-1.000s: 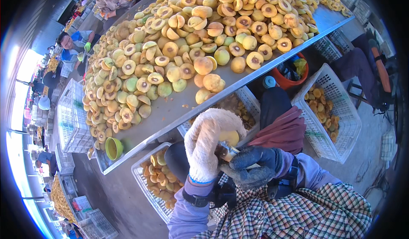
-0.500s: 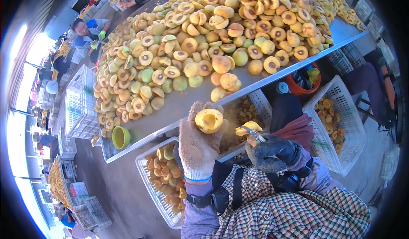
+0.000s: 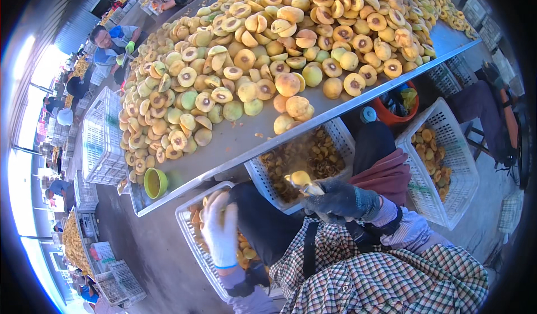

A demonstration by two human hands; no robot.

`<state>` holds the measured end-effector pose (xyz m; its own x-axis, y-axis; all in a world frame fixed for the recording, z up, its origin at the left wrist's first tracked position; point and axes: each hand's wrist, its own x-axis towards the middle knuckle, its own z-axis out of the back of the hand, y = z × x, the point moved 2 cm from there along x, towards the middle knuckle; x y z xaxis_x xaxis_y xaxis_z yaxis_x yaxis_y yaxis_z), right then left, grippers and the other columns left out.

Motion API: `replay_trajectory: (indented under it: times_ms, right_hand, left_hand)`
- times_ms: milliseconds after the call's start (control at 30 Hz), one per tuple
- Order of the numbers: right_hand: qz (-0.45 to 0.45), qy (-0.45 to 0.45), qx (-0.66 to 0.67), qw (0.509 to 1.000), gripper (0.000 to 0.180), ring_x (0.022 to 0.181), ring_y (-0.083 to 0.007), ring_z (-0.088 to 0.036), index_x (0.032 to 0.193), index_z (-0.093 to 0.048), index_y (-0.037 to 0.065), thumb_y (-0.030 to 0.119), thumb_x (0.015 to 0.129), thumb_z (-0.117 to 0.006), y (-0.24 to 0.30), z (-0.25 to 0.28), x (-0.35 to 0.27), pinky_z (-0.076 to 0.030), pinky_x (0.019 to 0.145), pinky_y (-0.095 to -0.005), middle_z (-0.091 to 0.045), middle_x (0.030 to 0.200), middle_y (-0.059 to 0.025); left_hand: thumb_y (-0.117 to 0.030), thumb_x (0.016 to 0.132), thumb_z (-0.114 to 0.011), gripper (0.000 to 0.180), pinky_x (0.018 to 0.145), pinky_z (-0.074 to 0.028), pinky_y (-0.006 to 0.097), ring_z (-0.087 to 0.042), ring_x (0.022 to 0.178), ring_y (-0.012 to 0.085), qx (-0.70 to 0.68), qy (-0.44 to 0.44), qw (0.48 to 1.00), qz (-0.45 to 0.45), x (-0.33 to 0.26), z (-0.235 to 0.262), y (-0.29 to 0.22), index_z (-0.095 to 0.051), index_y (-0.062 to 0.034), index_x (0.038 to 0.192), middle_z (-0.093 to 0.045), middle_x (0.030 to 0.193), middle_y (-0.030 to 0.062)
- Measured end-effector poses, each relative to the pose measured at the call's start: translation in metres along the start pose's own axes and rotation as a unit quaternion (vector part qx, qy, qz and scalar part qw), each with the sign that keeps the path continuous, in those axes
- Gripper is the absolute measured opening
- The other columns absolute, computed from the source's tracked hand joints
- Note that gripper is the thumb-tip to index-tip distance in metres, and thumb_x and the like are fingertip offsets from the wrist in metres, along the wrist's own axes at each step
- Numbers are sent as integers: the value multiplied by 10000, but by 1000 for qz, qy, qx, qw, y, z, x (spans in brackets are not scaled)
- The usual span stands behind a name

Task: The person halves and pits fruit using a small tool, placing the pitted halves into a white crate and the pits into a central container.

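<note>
Head view, one frame. My right hand (image 3: 341,200), in a dark work glove, is closed around a small pitting tool (image 3: 311,189) whose metal tip carries a yellow piece of peach (image 3: 300,178); the piece sits just above the middle white plastic crate (image 3: 344,136), which holds brownish pits and scraps under the bench edge. My left hand (image 3: 221,233), in a pale knit glove, hangs fingers-down over the left white crate (image 3: 187,230), which holds peach halves; the fingers look loosely spread, and I cannot see anything held in them, though the palm side is hidden from me. The steel bench (image 3: 235,140) runs diagonally across the upper frame and is heaped with whole and halved peaches (image 3: 263,62), many cut-face up with the pit hollow showing. A small green bowl (image 3: 155,182) sits at the near left corner of the bench. A third white crate (image 3: 442,163) with a few peach halves stands to my right, and an orange bucket (image 3: 397,104) sits under the bench beyond it. My lap shows a dark apron and a checked shirt. Another person (image 3: 112,42) works at the far left side of the bench, with stacked white crates (image 3: 100,137) nearby.
</note>
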<state>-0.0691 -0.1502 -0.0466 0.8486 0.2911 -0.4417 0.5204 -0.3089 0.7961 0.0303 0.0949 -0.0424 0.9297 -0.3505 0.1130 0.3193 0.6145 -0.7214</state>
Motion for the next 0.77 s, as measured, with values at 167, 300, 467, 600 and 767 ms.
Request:
replay_trajectory:
  times_ms: [167, 300, 467, 600, 767]
  right_hand:
    - [35, 5, -63, 997, 200, 577, -61, -554, 934, -572, 75, 271, 914, -605, -10, -5, 4, -449, 519, -232, -564, 653, 19]
    - [168, -46, -233, 957, 208, 740, -89, -581, 1003, -597, 52, 243, 920, -593, -34, 7, 7, -477, 668, -270, -647, 801, -26]
    - [139, -80, -132, 978, 181, 708, -57, -503, 954, -585, 58, 237, 939, -572, -49, 28, 3, -442, 646, -250, -566, 743, 14]
    - [96, -93, -112, 985, 174, 677, -53, -467, 876, -535, 67, 225, 945, -562, -25, 33, -7, -414, 611, -238, -512, 707, 33]
    - [17, -121, -95, 988, 187, 730, -49, -474, 1010, -575, 80, 256, 954, -543, -8, 46, -20, -415, 646, -245, -539, 771, 22]
  left_hand:
    - [-48, 821, -632, 415, 952, -423, 333, -546, 1112, 218, -234, 148, 953, -120, 18, -43, -87, -544, 16, 1221, -565, 1236, 148]
    - [-28, 882, -572, 184, 784, -496, 282, -639, 882, 196, -110, 188, 962, -167, 39, -71, -102, -617, 14, 1056, -670, 990, 122]
    - [-105, 854, -612, 144, 796, -501, 328, -634, 914, 242, -27, 169, 969, -178, 79, -77, -94, -657, -25, 965, -668, 943, 116]
    - [-261, 807, -635, 308, 903, -453, 409, -524, 1123, 315, 143, 163, 933, -289, 119, -120, -71, -621, -68, 1047, -585, 1162, 132]
    - [-371, 769, -676, 582, 1030, -330, 480, -369, 1275, 391, 214, 47, 927, -303, 186, -194, -88, -467, -132, 1257, -421, 1362, 189]
